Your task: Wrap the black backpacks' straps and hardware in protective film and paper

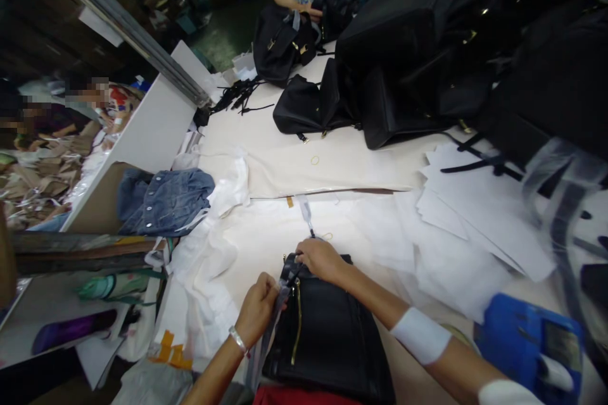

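Note:
A black bag (337, 330) with a gold zipper lies in front of me at the table's near edge. At the bag's left side, my left hand (259, 305) is closed around a strap (284, 288) that is partly covered in clear plastic. Over the bag's top edge, my right hand (319, 257) pinches the upper part of this strap; its fingertips are partly hidden. Beyond the right hand, a short strip of plastic-wrapped strap (306, 210) lies on the table. Something red (294, 396) shows beneath the bag's near end.
Several black bags (308, 104) are heaped at the back and right. White sheets (475, 202) and a blue device (525, 345) lie to the right. A denim garment (173, 201) sits at left, near white tissue (206, 285). Across the table, a co-worker's hand (311, 11) touches a black bag.

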### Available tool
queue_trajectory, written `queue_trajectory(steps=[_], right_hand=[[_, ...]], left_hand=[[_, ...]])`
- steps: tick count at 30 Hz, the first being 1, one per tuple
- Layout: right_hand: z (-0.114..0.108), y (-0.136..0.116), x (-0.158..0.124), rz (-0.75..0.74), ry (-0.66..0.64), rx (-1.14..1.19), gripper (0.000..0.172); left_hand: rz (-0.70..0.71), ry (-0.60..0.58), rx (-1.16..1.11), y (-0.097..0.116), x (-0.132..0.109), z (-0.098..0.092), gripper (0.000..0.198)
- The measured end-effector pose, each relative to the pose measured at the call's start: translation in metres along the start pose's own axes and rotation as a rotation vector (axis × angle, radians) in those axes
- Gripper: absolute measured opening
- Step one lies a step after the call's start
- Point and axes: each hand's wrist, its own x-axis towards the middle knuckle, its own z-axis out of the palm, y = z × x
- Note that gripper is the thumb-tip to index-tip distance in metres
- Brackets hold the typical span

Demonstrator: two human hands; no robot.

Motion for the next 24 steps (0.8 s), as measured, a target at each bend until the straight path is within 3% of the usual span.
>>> queue_trajectory(steps=[4,9,15,18,20,24], right_hand=[[0.0,-0.003,-0.007,-0.132,-0.008,0.013,0.021],[-0.005,-0.004,-0.006,-0.313,0.077,0.022,0.038],[0.005,-0.014,-0.007,-0.429,0.037,-0.048,0.023],[0.008,-0.017,-0.011,-0.513,-0.01,0.0,0.02],[0.008,-0.013,-0.011,-0.443,-0.001,0.064,0.023],[0.008,-0.002,-0.007,-0.076,0.061,0.064,0.025]], left_hand=[[0.005,0.016,0.011,0.005,0.002,-0.003,0.02],[-0.034,-0.035,0.009,0.013,-0.001,-0.006,0.021],[-0.07,-0.053,-0.14,0.013,0.001,-0.002,0.02],[-0.071,-0.018,-0.098,0.007,0.005,-0.001,0.021],[-0.09,-0.007,-0.083,0.004,0.008,0.0,0.022],[-0.142,-0.031,-0.141,0.001,0.015,0.002,0.022]])
